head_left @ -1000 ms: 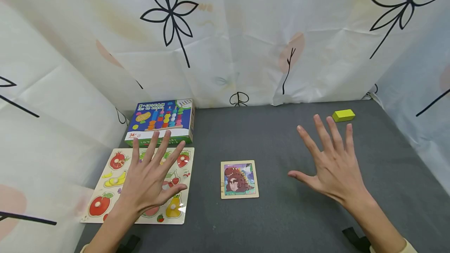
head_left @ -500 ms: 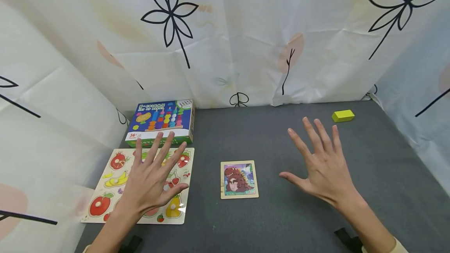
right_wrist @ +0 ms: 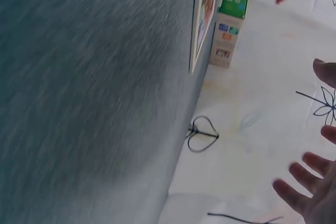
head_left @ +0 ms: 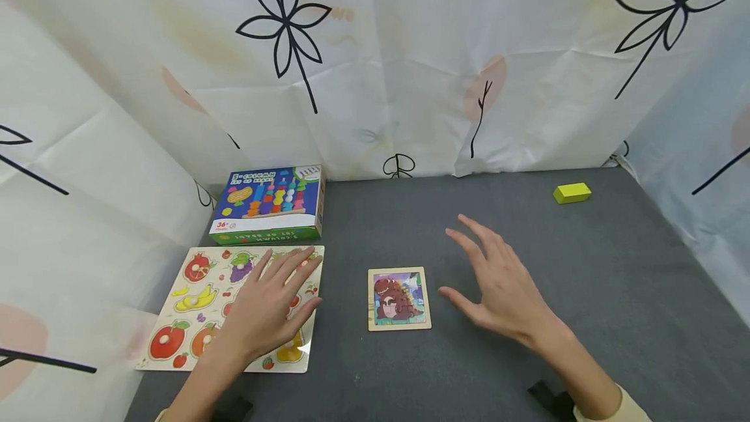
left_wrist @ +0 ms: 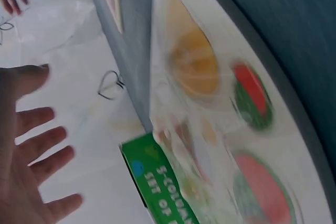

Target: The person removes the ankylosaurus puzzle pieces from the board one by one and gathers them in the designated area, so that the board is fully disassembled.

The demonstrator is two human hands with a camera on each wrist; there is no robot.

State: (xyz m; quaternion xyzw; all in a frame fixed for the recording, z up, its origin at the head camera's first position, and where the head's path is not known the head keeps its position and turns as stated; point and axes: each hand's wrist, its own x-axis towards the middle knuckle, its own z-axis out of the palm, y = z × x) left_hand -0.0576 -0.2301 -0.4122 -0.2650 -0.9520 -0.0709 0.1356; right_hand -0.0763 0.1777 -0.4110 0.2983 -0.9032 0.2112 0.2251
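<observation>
1 sq. wood-rimmed dino puzzle (head_left: 400, 299) btwn L hand (head_left: 268, 310), R hand (head_left: 500, 286)

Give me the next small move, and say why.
Probably ease the right grip toward the dinosaur puzzle: in the head view its thumb shows beside the puzzle, apart from it, its fingers hold nothing, and the left grip is over the fruit board.

fruit board (head_left: 189, 316): glossy, smooth | puzzle frame (head_left: 400, 327): wood-like | tabletop (head_left: 398, 226): matt | backdrop (head_left: 398, 83): creased, cloth-like (faint sheen)
</observation>
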